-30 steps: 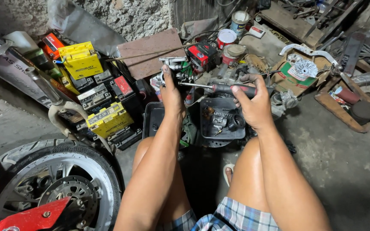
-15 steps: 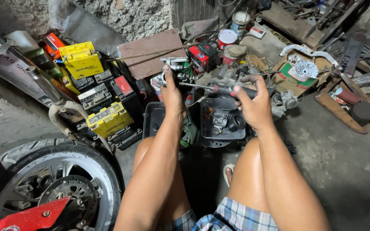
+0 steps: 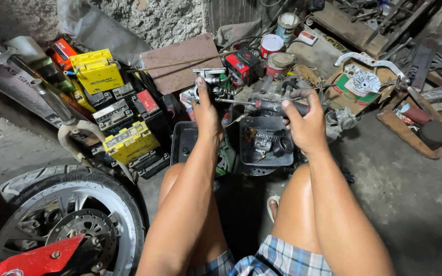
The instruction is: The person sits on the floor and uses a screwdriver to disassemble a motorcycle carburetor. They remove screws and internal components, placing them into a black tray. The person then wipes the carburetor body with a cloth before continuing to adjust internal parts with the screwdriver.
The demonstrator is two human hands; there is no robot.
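Note:
My left hand grips a small metal engine part held up over the floor. My right hand is closed around the dark handle of a screwdriver, whose shaft runs left into that part. Below both hands lie two black plastic trays with springs and small metal pieces in the right one. My bare knees and plaid shorts fill the bottom of the view.
A motorcycle wheel with a brake disc and red fairing sits at the lower left. Stacked yellow and black batteries stand to the left. Paint cans, a red box, a cardboard box and scrap metal crowd the back and right.
Both hands and the tool have stayed in almost the same place; the right hand has shifted only slightly on the handle.

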